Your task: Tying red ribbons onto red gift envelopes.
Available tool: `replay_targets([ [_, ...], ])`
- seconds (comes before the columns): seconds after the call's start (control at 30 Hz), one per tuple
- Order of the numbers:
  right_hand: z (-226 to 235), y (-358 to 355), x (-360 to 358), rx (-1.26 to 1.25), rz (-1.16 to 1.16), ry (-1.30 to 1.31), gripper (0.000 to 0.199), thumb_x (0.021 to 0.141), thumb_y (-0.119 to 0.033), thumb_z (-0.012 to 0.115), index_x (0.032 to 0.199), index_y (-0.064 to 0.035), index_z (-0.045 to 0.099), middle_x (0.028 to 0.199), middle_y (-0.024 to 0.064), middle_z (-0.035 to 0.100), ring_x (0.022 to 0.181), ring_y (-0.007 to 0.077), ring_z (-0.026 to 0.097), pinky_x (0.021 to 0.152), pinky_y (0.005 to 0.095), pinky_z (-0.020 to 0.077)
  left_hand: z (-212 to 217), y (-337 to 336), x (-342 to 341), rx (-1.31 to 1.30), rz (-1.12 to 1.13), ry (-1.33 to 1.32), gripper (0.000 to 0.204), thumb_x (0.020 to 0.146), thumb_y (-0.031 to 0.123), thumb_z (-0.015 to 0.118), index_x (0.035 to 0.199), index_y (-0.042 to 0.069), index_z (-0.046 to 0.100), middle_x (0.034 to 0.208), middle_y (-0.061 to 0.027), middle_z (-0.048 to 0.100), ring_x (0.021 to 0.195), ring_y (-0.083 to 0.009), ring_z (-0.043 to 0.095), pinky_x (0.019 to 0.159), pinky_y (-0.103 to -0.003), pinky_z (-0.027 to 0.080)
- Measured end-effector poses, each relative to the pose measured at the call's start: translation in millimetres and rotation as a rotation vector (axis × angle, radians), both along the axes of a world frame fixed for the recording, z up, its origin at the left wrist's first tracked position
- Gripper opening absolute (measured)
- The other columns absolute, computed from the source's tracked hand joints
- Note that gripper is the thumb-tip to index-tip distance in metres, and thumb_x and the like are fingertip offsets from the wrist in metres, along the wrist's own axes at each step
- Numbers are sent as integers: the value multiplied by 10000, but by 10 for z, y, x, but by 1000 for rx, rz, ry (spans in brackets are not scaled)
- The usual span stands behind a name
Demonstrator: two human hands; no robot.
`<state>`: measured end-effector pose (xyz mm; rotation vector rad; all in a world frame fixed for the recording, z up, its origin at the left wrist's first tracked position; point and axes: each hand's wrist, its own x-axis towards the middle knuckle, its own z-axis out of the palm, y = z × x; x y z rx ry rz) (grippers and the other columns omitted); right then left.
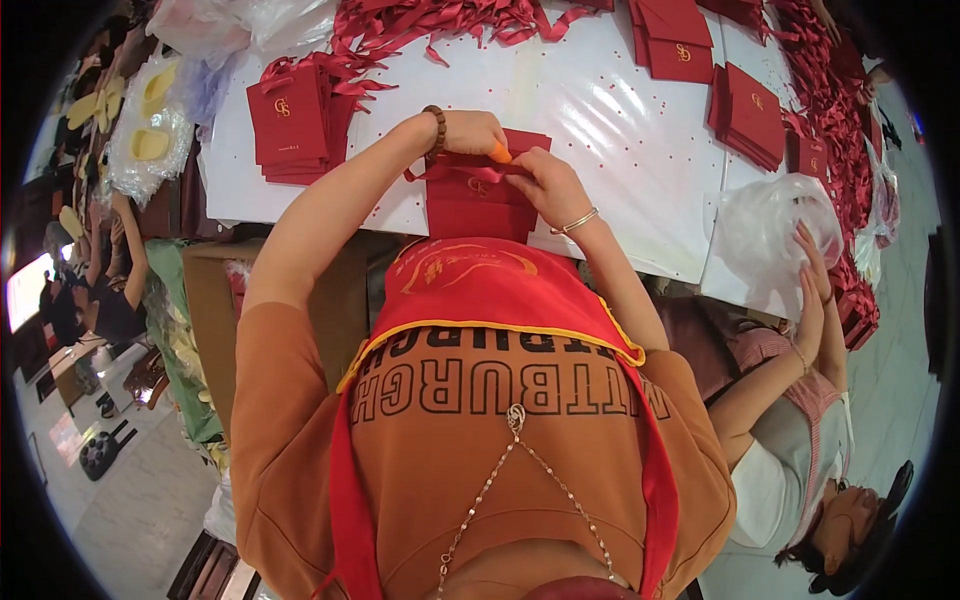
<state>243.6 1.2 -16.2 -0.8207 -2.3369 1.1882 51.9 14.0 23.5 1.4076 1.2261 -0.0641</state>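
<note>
A dark red paper bag [480,190] with a gold emblem lies on the table in front of me, over more red bags [480,220]. A red ribbon [455,175] loops across its upper part. My left hand [472,132], with a brown bead bracelet, bends over the bag's far edge; an orange cover [499,152] sits on one fingertip. My right hand [548,185], with a silver bangle, meets it from the right. Thumb and fingers of both hands are pinched together at the ribbon, and the exact grip is partly hidden.
A stack of red bags [290,125] stands at left, with loose ribbons [430,25] behind. More bag stacks [748,115] lie at right on the white table [620,150]. A co-worker's hands [815,280] touch a clear plastic bag [775,235]. Wrapped yellow items [150,145] are at far left.
</note>
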Motion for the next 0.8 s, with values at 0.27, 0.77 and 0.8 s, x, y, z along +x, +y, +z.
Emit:
replay_targets([
  [0.27, 21, -44, -4, 61, -60, -32, 131, 745, -95, 608, 842, -23, 557, 742, 120, 509, 670, 286, 515, 594, 349, 414, -169, -40, 102, 129, 84, 79, 222, 690, 177, 539, 754, -10, 639, 569, -15, 532, 531, -104, 453, 497, -248, 352],
  [0.77, 55, -135, 22, 165, -99, 51, 133, 713, -93, 631, 832, -66, 580, 850, 99, 510, 751, 276, 510, 629, 351, 423, -362, -74, -435, 273, 641, 237, 327, 805, 333, 497, 871, 31, 602, 726, -45, 588, 633, -107, 522, 550, -239, 411],
  [0.8, 73, -130, 17, 166, -94, 52, 133, 713, -93, 631, 832, -66, 580, 850, 99, 510, 751, 276, 510, 629, 351, 423, -420, -107, -421, 292, 491, 281, 323, 814, 326, 484, 883, 31, 596, 711, -50, 585, 615, -110, 520, 539, -244, 410],
])
